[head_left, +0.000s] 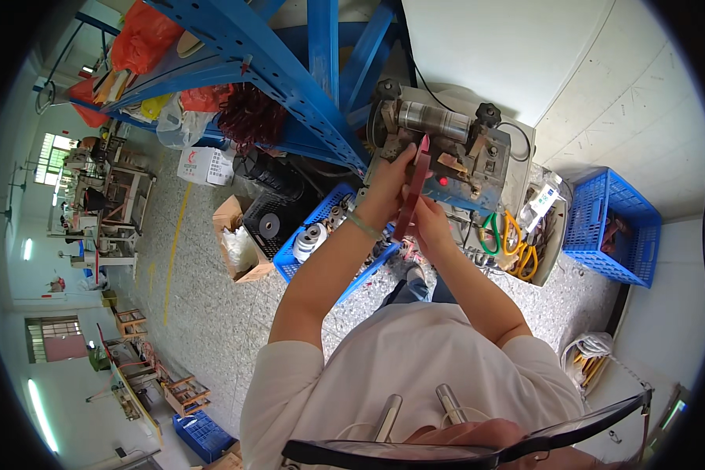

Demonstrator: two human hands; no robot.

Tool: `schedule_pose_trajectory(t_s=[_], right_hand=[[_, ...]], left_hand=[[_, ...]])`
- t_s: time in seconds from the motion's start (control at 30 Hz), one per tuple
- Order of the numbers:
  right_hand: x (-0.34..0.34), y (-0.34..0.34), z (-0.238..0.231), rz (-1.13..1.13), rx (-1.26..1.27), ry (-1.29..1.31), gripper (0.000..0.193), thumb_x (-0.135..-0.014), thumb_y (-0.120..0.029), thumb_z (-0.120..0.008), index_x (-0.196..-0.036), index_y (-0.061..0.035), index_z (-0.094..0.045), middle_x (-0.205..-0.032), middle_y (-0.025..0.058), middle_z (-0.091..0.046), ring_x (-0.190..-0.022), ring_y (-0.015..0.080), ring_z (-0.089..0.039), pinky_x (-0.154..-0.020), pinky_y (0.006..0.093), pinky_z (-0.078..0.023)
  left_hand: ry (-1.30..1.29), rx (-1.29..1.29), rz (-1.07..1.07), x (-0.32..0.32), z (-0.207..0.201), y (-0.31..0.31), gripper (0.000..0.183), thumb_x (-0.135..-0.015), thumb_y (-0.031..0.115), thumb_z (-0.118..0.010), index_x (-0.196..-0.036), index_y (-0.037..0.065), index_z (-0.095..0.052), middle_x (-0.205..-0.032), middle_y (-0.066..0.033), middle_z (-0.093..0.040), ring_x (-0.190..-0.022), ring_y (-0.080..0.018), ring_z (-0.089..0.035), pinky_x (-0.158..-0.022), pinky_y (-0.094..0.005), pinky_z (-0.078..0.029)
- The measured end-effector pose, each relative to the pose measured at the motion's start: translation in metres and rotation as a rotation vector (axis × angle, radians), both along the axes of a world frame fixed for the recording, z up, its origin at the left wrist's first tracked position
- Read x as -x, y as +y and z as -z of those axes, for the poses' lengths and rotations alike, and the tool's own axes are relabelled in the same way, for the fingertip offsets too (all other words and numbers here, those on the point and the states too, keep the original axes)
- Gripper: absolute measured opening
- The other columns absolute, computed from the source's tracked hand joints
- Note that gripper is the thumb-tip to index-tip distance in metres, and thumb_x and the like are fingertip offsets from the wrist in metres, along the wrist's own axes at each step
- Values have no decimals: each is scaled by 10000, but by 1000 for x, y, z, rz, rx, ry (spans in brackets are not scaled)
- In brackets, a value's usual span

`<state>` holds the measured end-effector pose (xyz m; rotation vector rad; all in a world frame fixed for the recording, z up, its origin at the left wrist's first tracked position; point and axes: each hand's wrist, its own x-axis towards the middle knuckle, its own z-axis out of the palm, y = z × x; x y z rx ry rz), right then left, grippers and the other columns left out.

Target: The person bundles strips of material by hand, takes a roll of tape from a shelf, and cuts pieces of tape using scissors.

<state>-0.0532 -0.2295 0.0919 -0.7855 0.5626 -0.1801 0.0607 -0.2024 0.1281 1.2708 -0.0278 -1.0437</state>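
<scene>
Head view: I see the left hand (385, 188) and right hand (432, 225) both pinching a red strip (413, 196), near a metal roller (437, 121).

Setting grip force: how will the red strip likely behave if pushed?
Probably fairly stiff: the red strip looks nearly straight in the left hand and right hand. Likely light: it looks narrow and thin.

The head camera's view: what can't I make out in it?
All in the head view:
Underside of the dark red strip: turned away from the camera.
Some fingertips of the left grip and right grip: hidden by the strip and the hands themselves.
Most of the person's legs: behind the white shirt.
Distant workshop machines at left: too small for detail.
</scene>
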Motion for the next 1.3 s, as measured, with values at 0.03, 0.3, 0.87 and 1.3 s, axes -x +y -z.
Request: schedule_pose_trajectory(t_s=[0.03, 0.3, 0.87, 1.3], right_hand=[[-1, 2, 2, 26, -9, -35, 413, -925, -341, -480, -1128, 15, -529, -952, 85, -624, -857, 168, -634, -623, 315, -561], [0, 2, -1, 44, 162, -20, 382, -923, -296, -523, -1146, 14, -539, -961, 81, -641, -776, 177, -642, -630, 303, -534], [8, -81, -34, 97, 1535, -131, 144, -768, -50, -644, -910, -60, -670, -825, 100, -603, -667, 294, -614, -597, 369, -508], [-11, -80, -6, 441, 1831, 40, 160, -768, -57, -656, -923, -38, -622, -920, 121, -605, -694, 317, -611, -613, 379, -513]], left_hand=[[-48, -96, 151, -5, -3, 7, 511, -859, 500, -562, -1084, 41, -567, -946, -68, -611, -812, -168, -622, -701, -277, -502], [-885, 21, 292, 52, -34, 81, 519, -862, 261, -618, -1282, 3, -458, -1161, -122, -567, -1042, -183, -558, -873, -318, -454], [-987, -77, -8, 41, -82, 112, 305, -866, 167, -618, -1109, -15, -588, -994, -110, -664, -869, -155, -625, -726, -269, -482], [-1109, -33, 27, 61, -68, 108, 256, -872, 153, -604, -1068, -12, -603, -907, -148, -665, -762, -173, -646, -653, -279, -490]])
